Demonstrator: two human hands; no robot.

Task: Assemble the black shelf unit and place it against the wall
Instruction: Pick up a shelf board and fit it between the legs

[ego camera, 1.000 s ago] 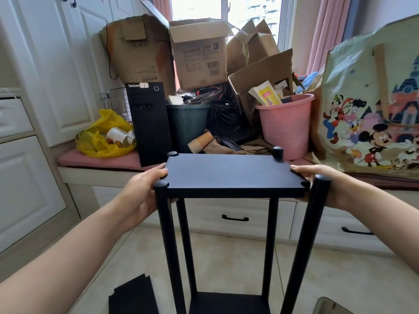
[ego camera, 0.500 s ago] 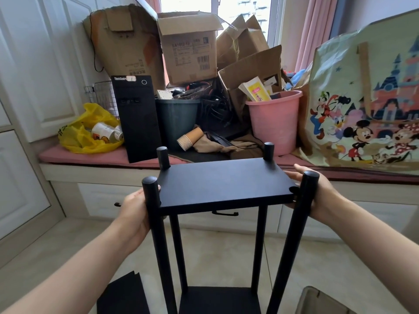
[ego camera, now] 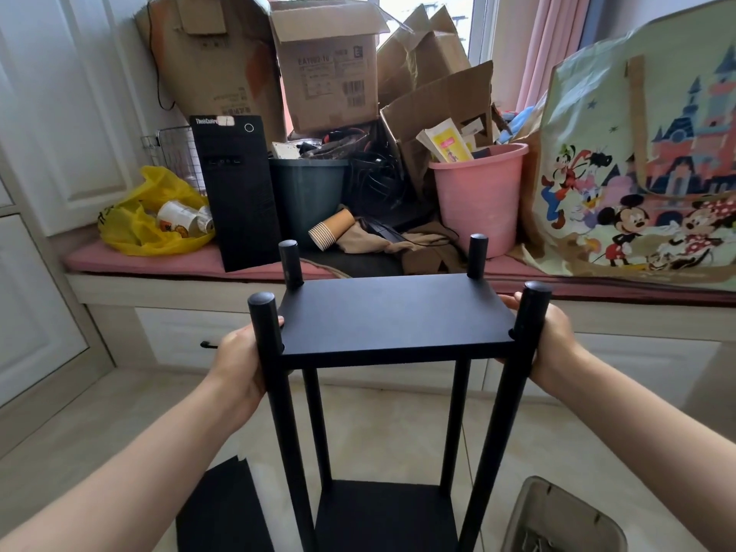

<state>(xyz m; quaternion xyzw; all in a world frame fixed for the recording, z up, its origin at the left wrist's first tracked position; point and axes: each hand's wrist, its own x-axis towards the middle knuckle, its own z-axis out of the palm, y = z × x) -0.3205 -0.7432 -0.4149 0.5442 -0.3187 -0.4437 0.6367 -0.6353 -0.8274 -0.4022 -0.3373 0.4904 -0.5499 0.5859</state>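
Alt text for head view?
The left hand and right hand grip the short edges of a black rectangular shelf board fitted on four black round poles. Behind: a cushioned window bench piled with cardboard boxes, a pink plastic bucket, a black computer tower.

On the black computer tower (ego camera: 239,193) I read white lettering along the top edge, "ThinkCent", with the end covered by a pale sticker (ego camera: 225,121). The open cardboard box (ego camera: 330,81) behind it carries faint print that looks like "EAT102-1U", a boxed letter "E" and a barcode (ego camera: 355,93); its smaller lines are too blurred for me. The yellow bag (ego camera: 131,229) shows one dark mark I cannot read.
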